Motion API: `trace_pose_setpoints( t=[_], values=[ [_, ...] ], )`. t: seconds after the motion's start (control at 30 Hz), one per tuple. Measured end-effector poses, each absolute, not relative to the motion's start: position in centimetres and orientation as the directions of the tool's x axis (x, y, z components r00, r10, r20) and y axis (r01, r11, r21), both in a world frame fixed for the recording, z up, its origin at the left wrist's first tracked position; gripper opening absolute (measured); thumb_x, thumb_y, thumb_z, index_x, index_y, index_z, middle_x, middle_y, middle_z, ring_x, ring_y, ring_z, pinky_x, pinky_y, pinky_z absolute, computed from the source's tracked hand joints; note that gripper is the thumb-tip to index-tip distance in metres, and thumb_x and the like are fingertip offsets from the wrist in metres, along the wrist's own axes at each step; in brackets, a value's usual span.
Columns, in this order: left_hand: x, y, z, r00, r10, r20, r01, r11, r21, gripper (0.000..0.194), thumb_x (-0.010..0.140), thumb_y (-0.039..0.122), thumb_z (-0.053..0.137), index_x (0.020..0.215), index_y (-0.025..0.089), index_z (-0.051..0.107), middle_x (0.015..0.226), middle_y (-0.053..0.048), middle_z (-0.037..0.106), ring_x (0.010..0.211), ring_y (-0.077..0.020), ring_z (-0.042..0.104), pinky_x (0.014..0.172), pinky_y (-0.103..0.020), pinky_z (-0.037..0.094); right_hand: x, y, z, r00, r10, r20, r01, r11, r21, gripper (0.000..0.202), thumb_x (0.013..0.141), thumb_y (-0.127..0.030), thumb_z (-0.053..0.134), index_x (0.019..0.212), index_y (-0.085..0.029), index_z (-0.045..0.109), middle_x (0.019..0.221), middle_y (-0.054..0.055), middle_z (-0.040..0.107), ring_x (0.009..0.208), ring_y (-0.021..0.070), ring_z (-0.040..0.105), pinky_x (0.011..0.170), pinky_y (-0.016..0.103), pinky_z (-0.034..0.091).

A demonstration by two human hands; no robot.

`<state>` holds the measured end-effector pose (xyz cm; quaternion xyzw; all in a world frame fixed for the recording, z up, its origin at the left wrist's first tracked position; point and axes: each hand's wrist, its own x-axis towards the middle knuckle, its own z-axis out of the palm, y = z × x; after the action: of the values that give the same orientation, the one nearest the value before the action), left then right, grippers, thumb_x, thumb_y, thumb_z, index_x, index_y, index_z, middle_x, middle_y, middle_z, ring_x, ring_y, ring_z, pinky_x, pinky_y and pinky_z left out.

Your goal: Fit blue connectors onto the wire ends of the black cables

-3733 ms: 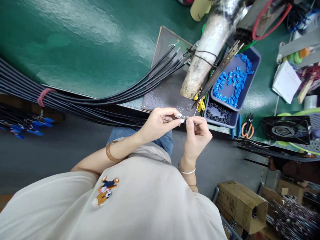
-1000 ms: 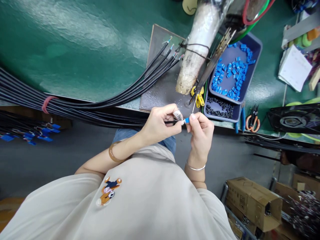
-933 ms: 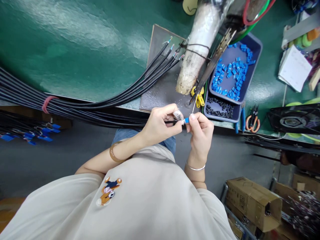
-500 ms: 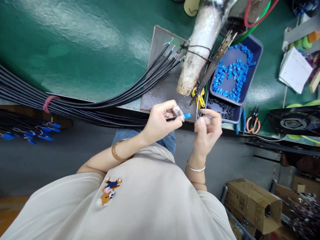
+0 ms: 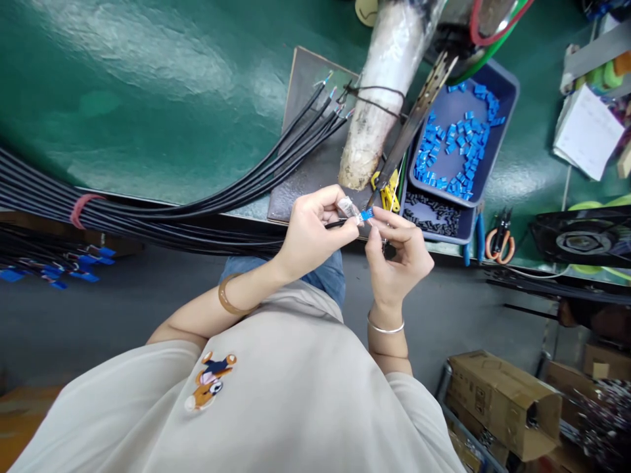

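Note:
Closed around the end of a black cable (image 5: 336, 224) is my left hand (image 5: 315, 226); its fingertips wear pale wrapping. From that end sticks a small blue connector (image 5: 365, 215), with thin wires at its joint. My right hand (image 5: 400, 253) pinches at the connector's free end with thumb and index finger; the other fingers are curled, and what lies behind them is hidden. Just above the connector hangs the dark tip of a soldering iron (image 5: 401, 141), slanting down from the upper right. Yellow-handled cutters (image 5: 388, 190) lie behind it.
Over the dark board (image 5: 300, 190) hangs a wrapped pipe (image 5: 374, 112). More black cables (image 5: 197, 210) run in from the left. A bin (image 5: 497, 161) holds blue connectors, with small black parts (image 5: 434, 217) in front. Orange-handled pliers (image 5: 500, 240) lie on the right edge.
My right hand has moved left and its fingers have come to the blue connector. My left hand has shifted slightly left and up with the cable, as the whole view shifted a little.

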<state>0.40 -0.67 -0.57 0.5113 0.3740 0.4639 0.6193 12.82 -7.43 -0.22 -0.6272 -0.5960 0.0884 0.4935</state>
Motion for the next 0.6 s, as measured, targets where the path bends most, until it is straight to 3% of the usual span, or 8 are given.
trace_pose_setpoints(
  t=[0.27, 0.5, 0.6],
  values=[
    [1.04, -1.24, -0.85, 0.161, 0.982, 0.094, -0.106, -0.077, 0.991, 0.018, 0.069, 0.007, 0.062, 0.066, 0.017, 0.047, 0.066, 0.004, 0.054, 0.059, -0.0042, 0.053, 0.053, -0.013, 0.043, 13.10, -7.06, -0.45, 0.252, 0.832, 0.494, 0.666, 0.222, -0.713, 0.009, 0.087, -0.017, 0.067, 0.092, -0.023, 0.063, 0.110, 0.003, 0.076, 0.093, 0.0183, 0.076, 0.080, 0.034, 0.065],
    [1.29, -1.44, -1.01, 0.123, 0.983, 0.135, -0.046, -0.130, 0.990, 0.017, 0.072, 0.009, 0.062, 0.067, 0.017, 0.047, 0.066, 0.005, 0.055, 0.050, -0.0017, 0.047, 0.043, -0.012, 0.033, 13.09, -6.77, -0.11, 0.272, 0.836, 0.477, 0.638, 0.215, -0.740, 0.008, 0.086, -0.017, 0.068, 0.091, -0.022, 0.063, 0.112, 0.004, 0.076, 0.089, 0.0164, 0.076, 0.078, 0.031, 0.065],
    [1.38, -1.37, -1.06, 0.108, 0.985, 0.135, -0.041, -0.131, 0.991, 0.017, 0.073, 0.008, 0.062, 0.067, 0.017, 0.048, 0.065, 0.005, 0.054, 0.053, -0.0026, 0.050, 0.047, -0.013, 0.037, 13.08, -6.61, -0.11, 0.280, 0.837, 0.470, 0.642, 0.201, -0.740, 0.007, 0.086, -0.018, 0.068, 0.089, -0.022, 0.063, 0.111, 0.004, 0.076, 0.088, 0.0159, 0.076, 0.078, 0.031, 0.065]
  ],
)
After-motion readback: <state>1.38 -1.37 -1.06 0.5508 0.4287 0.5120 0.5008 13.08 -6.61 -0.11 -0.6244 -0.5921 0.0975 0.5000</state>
